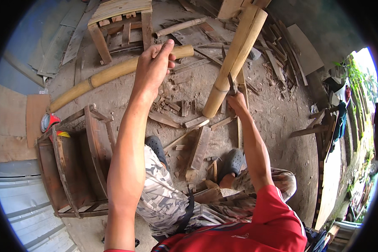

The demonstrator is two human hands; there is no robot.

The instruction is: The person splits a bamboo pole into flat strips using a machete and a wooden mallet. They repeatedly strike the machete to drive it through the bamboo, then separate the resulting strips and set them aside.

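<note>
A thick bamboo pole section [236,56] slants in front of me, its near end low by the wood scraps and its cut end up at the far right. My right hand [238,103] is closed round the handle of a large knife [231,82]. The dark blade lies against the bamboo just above a node. Part of the blade is hidden by the pole, and what looks like its tip shows on the pole's left side. My left hand [154,66] is raised to the left of the pole, apart from it, with its fingers curled and nothing visible in them.
Another long bamboo pole [113,75] lies across the dirt floor behind my left hand. A slatted bamboo stool [121,12] stands at the far left, a wooden frame [77,155] at the near left. A wood block [199,148] and a hammer [213,161] lie between my feet.
</note>
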